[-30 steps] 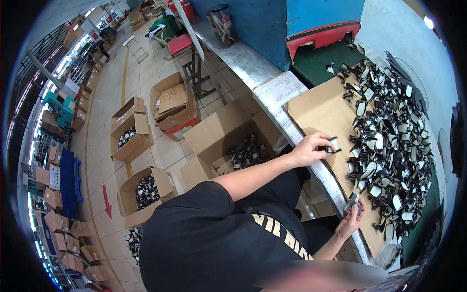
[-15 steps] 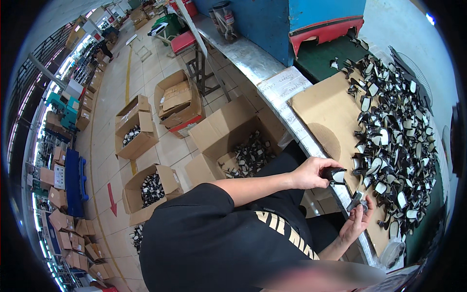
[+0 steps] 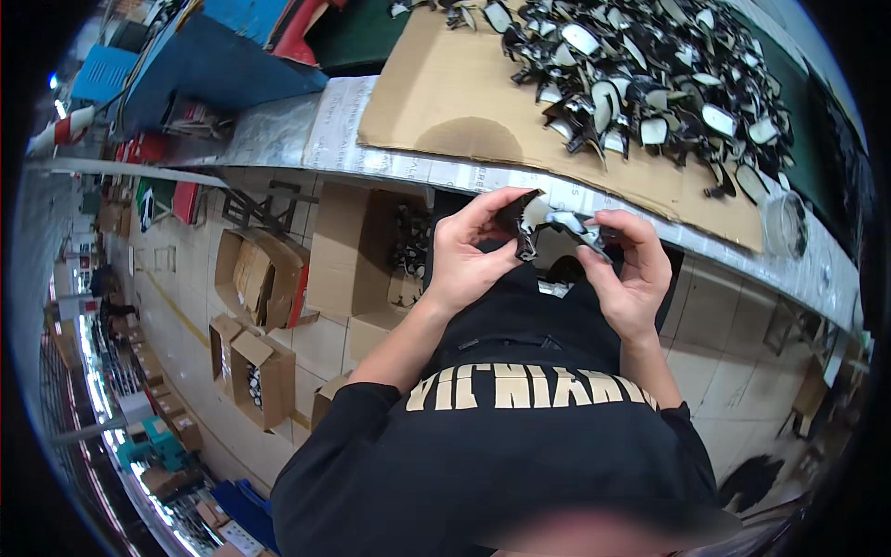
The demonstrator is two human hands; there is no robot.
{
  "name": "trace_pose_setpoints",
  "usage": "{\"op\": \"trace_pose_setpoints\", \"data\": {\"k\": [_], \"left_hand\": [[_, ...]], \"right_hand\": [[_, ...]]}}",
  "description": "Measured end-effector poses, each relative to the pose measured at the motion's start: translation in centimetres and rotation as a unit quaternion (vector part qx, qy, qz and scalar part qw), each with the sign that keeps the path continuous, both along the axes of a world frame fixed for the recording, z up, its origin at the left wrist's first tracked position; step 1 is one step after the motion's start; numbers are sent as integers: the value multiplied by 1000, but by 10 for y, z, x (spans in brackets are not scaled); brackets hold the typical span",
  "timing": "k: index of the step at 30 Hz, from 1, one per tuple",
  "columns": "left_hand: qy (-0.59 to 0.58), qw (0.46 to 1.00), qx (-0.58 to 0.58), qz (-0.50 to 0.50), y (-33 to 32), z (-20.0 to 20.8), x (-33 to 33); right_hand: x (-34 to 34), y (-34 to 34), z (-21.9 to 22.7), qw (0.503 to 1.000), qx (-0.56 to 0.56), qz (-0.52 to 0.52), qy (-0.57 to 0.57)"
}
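My left hand [image 3: 469, 255] pinches a black, curved, heel-shaped piece [image 3: 524, 243] with a whitish face, between thumb and fingers. Held opposite it in my right hand [image 3: 633, 274] is a small grey metal tool [image 3: 590, 236], whose exact kind I cannot make out. The tool's tip is close to the whitish face; whether they touch is unclear. Both hands are above my lap, at the table's near edge. Beyond them, many similar black-and-white pieces [image 3: 640, 84] lie heaped on a cardboard sheet [image 3: 436, 107].
A clear round container [image 3: 784, 225] sits at the right end of the cardboard. The table edge [image 3: 306, 153] runs in front of me. To my left on the floor are an open carton [image 3: 343, 241] with more pieces and other cardboard boxes [image 3: 263, 357]. Blue equipment [image 3: 223, 74] stands far left.
My view has turned toward the table, so the heap now appears straight ahead. Both hands have come together, bringing the metal tool up to the black piece.
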State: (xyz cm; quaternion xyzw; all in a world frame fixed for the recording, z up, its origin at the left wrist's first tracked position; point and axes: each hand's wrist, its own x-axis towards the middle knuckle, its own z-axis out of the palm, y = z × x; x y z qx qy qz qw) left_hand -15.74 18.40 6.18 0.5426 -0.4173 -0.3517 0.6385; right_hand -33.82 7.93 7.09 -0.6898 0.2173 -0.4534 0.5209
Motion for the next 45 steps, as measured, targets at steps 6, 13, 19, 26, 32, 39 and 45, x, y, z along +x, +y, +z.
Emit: {"op": "trace_pose_setpoints", "data": {"k": [6,13,19,26,32,39,45], "left_hand": [[-32,999,17,9,0,2,-12],[-94,996,6,12,0,-3,-5],[-62,998,24,21,-1,-7,4],[-78,997,22,4,0,-3,-6],[-92,994,54,6,3,-2,-13],[-112,992,58,18,7,-8,-16],[76,993,91,8,8,-12,-16]], "right_hand": [[3,-1,0,982,-183,-35,11],[-1,10,-1,997,-72,15,25],[-13,12,9,995,-48,87,7],[-4,7,0,996,-78,7,39],[2,5,-2,986,-144,-44,72],[0,-5,-8,984,-107,-111,92],[-4,6,-4,992,-103,-61,48]]}}
